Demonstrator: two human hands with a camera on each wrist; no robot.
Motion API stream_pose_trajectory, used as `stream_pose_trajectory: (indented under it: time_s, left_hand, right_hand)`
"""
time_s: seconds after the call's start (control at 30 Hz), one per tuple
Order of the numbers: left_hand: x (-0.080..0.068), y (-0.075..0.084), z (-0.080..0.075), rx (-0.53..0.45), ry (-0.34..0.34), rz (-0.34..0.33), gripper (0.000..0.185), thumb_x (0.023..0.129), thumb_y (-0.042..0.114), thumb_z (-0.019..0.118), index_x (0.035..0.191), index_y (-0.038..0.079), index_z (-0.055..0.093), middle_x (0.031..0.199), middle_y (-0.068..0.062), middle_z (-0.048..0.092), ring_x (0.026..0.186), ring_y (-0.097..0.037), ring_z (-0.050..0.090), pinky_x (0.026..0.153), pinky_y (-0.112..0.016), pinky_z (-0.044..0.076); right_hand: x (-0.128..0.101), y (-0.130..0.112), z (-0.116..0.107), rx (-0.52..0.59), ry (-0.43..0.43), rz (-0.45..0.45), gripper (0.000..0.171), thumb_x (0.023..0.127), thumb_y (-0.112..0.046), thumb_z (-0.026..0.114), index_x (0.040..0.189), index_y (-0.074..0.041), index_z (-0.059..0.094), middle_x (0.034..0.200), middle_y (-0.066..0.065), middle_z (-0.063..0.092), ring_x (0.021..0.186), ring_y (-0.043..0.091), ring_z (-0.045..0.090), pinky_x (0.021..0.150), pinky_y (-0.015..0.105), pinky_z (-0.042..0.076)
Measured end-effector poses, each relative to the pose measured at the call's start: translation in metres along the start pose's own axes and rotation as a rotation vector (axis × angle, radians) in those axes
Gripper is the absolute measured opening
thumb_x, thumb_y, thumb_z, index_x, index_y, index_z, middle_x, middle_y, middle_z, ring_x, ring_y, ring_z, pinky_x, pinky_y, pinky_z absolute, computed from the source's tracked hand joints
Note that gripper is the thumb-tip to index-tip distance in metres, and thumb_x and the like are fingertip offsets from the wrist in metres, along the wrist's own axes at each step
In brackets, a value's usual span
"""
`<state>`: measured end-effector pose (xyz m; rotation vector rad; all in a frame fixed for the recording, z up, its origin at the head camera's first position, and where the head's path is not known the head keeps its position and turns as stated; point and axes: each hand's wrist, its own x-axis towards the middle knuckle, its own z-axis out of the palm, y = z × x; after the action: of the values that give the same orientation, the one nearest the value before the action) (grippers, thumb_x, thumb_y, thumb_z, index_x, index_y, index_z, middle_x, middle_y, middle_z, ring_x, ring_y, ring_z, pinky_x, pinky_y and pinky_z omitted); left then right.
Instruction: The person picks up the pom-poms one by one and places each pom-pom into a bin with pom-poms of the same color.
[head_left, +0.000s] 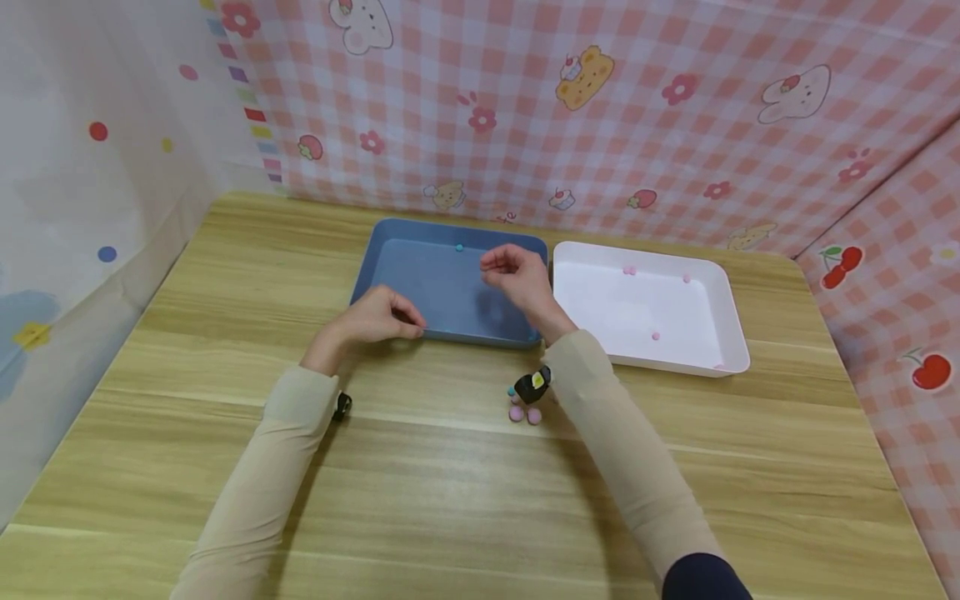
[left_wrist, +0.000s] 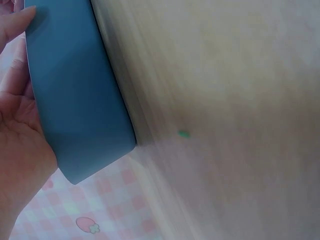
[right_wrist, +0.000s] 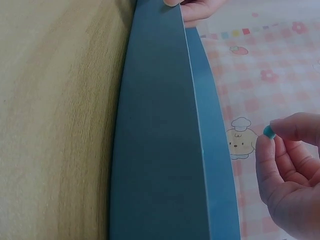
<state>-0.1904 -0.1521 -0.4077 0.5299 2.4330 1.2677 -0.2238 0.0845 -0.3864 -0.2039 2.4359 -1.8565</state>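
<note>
My left hand (head_left: 375,317) is at the near left of the blue tray (head_left: 420,279). It holds the front wall, thumb outside and fingers behind, as the left wrist view shows. Above the tray's right part hovers my right hand (head_left: 521,279). Its thumb and index finger pinch a small teal bead (right_wrist: 269,131), seen in the right wrist view. Another teal bead (head_left: 460,247) lies inside the tray by the back wall. On the table below the right wrist are pink beads (head_left: 516,413) and a teal bead (head_left: 512,391), partly hidden by the wrist camera.
Just right of the blue tray stands a white tray (head_left: 600,312) with several pink beads (head_left: 656,336) scattered in it. A checked pink cloth (head_left: 427,108) hangs behind the wooden table (head_left: 420,500). A small green spot (left_wrist: 184,134) shows in the left wrist view.
</note>
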Motion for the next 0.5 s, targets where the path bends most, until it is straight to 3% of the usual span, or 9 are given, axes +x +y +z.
stream_pose_trajectory:
  time_s: [0.5]
  left_hand:
    - [0.0002, -0.0013, -0.0010, 0.009, -0.006, -0.001, 0.009, 0.079, 0.003, 0.071, 0.086, -0.001, 0.074, 0.083, -0.008, 0.071, 0.075, -0.011, 0.061, 0.071, -0.025, 0.047]
  right_hand:
    - [0.0022, 0.0010, 0.0006, 0.023, 0.020, 0.015, 0.017, 0.083, 0.004, 0.067, 0.099, 0.005, 0.064, 0.094, 0.012, 0.064, 0.079, 0.013, 0.057, 0.073, 0.023, 0.048]
